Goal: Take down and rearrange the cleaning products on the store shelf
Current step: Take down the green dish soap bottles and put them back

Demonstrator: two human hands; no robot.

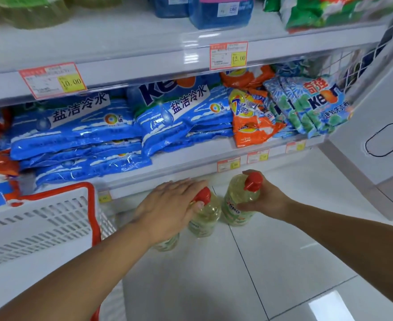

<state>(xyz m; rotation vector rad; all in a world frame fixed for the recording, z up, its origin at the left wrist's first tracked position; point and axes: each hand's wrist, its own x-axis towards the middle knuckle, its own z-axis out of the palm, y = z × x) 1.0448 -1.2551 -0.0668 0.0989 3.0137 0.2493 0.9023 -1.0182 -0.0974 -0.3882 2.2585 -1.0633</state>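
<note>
Your left hand [172, 205] lies flat-fingered over one bottle's red cap [203, 195]; your right hand [268, 200] wraps the neighbouring bottle [237, 195] just beside it.

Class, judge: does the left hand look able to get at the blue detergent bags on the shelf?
Probably yes: the left hand lies on a red bottle cap with fingers straight, and nothing stands between it and the blue bags.
</note>
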